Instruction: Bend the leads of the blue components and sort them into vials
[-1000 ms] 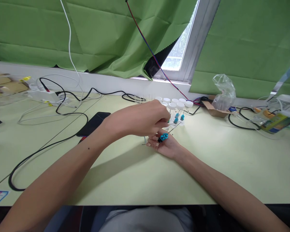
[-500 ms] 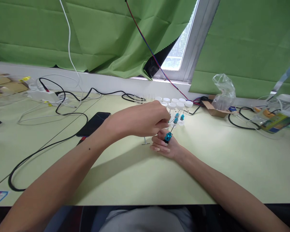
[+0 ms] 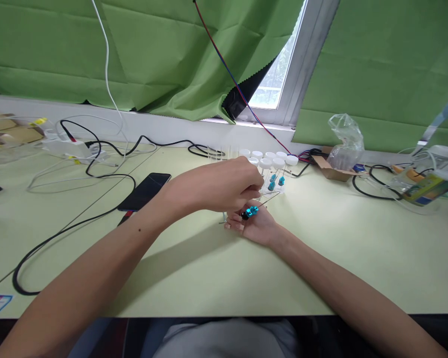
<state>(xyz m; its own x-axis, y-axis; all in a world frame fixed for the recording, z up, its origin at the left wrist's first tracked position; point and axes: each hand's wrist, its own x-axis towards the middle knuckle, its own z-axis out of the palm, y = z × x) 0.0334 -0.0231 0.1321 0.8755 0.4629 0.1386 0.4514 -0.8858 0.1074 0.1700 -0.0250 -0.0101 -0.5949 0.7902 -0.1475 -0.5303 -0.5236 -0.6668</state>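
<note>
My left hand is closed, back upwards, in front of the clear bottles; whatever its fingers grip is hidden. Just below it, my right hand lies palm up with curled fingers on a small teal and black piece with a thin metal rod. That rod points to the upper right. The two hands meet at the fingertips. A thin T-shaped metal piece shows under my left hand, beside the right fingertips. Behind stand several clear bottles with white caps; similar teal pieces show among them.
A black phone lies left of my left wrist, with a black cable looping past it. An open cardboard box holding a clear plastic bag is at the back right. A tilted, labelled container stands at the far right.
My right hand has rolled further palm up and shifted slightly left. The teal piece in it has tipped, its rod now lying flatter. My left hand has hardly moved.
</note>
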